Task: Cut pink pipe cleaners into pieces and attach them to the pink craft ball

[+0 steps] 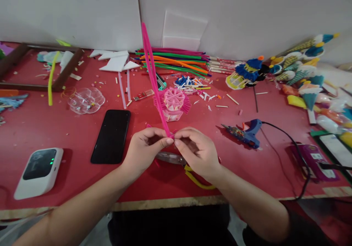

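Observation:
Pink pipe cleaners (151,68) rise in a long narrow loop from between my hands. My left hand (148,149) pinches their lower end between thumb and forefinger. Touching it at the fingertips, my right hand (198,151) is closed on the same lower end. Just beyond my hands stands a small pink craft piece (173,103) with fan-like sides, partly behind the pipe cleaners. Beneath my hands lies a pair of scissors (199,178) with yellow handles, partly covered by my right hand.
A black phone (111,136) and a white device with a screen (40,172) lie left. On the right are a blue glue gun (244,133) with its cord and a purple box (313,161). Coloured pipe cleaners (176,61) are stacked by the wall, near a blue craft figure (249,70).

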The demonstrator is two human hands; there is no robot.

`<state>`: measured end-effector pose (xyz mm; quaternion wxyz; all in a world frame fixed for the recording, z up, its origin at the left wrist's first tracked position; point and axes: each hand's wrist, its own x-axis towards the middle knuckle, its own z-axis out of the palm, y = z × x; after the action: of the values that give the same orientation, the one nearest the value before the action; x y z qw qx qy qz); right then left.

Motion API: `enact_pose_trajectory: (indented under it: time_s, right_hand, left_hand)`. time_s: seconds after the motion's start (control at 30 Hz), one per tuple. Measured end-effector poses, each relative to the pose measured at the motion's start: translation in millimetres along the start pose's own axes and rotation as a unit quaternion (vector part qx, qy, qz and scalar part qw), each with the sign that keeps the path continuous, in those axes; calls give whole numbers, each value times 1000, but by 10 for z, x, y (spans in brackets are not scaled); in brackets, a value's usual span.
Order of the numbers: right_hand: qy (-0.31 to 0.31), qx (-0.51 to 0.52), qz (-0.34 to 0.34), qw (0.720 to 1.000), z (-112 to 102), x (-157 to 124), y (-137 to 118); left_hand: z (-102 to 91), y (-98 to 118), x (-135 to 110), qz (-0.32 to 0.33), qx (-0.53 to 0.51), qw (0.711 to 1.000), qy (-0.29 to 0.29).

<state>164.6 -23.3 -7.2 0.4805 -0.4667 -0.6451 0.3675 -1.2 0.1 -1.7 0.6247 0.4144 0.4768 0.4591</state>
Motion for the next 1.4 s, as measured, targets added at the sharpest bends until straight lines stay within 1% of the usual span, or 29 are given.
enact_pose_trajectory:
  time_s: [0.07,0.2,0.27,0.3,0.37,0.43,0.57,0.73,0.87,1.0,1.13,1.2,1.33,1.4]
  right_hand:
    - [5,-18,-13,1000,2,-13,3]
    - [44,-16,-18,999,13,-31,3]
    - [41,-32,-34,998,9,-25,-3]
    - [33,-46,-46,997,3,-18,-8]
    - [21,-74,-75,994,-11,1,-16]
    - [13,-93,-112,989,-25,19,-13]
    - [0,-120,-177,977,-42,41,34]
    - [11,-129,-224,966,-56,48,78]
    - [10,-132,-260,956,-69,35,65]
    - [22,-157,-261,952,-80,14,66]
    - [36,-173,-269,947,-85,-1,51]
    - [34,-167,-256,951,-75,-7,34]
    - [28,-139,-205,968,-29,-22,23]
    - [42,-145,-220,964,-11,-28,32]
  left_hand:
    - [6,17,-9,24,18,1000,-1]
    - [4,36,-25,110,92,990,-5]
    - [-4,28,-25,132,114,985,-12]
    - [-7,23,-23,131,117,984,-17]
    - [-14,12,-15,109,110,988,-23]
    - [-22,8,-6,66,86,994,-27]
    - [-43,11,5,-19,-8,999,-36]
    - [-38,16,5,-45,-75,996,-36]
    - [3,34,-3,-82,-125,987,-55]
    - [15,51,-21,-102,-130,983,-78]
    - [-5,33,-34,-98,-119,982,-106]
    - [-12,14,-35,-101,-124,980,-118]
    - [-13,-15,-22,-121,-144,975,-116]
    - [-13,-15,-10,-126,-151,975,-103]
